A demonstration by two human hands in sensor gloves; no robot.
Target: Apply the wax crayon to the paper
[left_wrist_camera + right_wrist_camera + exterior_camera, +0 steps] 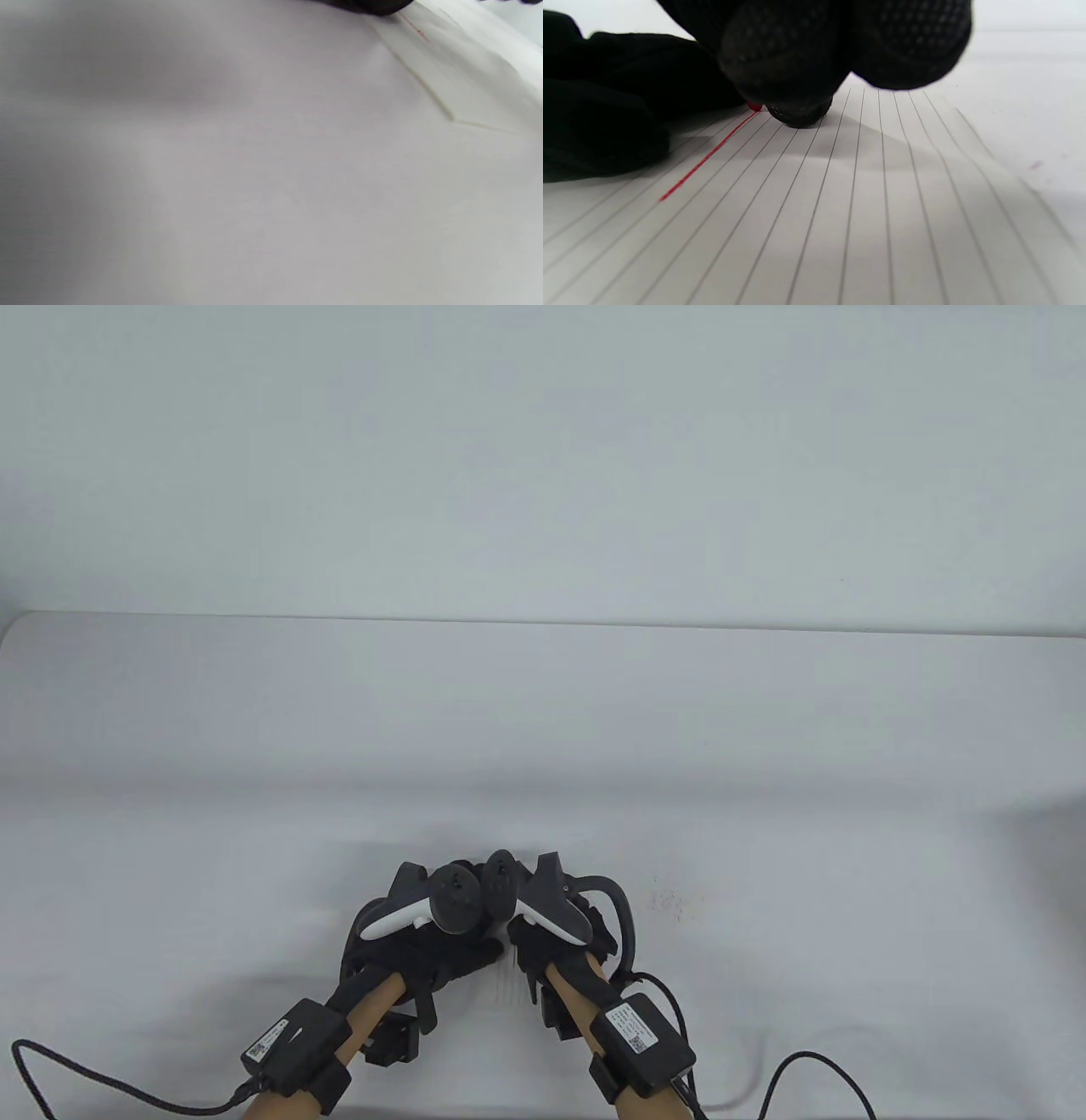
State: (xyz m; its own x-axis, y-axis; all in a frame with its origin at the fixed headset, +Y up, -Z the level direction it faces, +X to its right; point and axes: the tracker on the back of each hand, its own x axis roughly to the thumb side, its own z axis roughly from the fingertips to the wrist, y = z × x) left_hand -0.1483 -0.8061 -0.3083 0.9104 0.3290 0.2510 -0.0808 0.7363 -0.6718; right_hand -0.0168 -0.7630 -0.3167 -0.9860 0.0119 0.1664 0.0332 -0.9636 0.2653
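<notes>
A sheet of lined paper (865, 203) lies on the table near the front edge; a strip of it shows between the hands in the table view (502, 984). My right hand (551, 937) pinches a red wax crayon; only its tip (754, 106) shows under the gloved fingertips (797, 101), and it touches the paper. A red line (706, 156) runs from the tip toward the camera. My left hand (450, 963) rests flat on the paper's left side, close beside the right hand (598, 123). The left wrist view shows a paper corner (466, 72) with a faint red mark (418, 31).
The white table (543, 746) stretches back to a pale wall. Black cables (814, 1069) trail from both wrists along the front edge. A few small reddish specks (666, 902) mark the table to the right of my right hand.
</notes>
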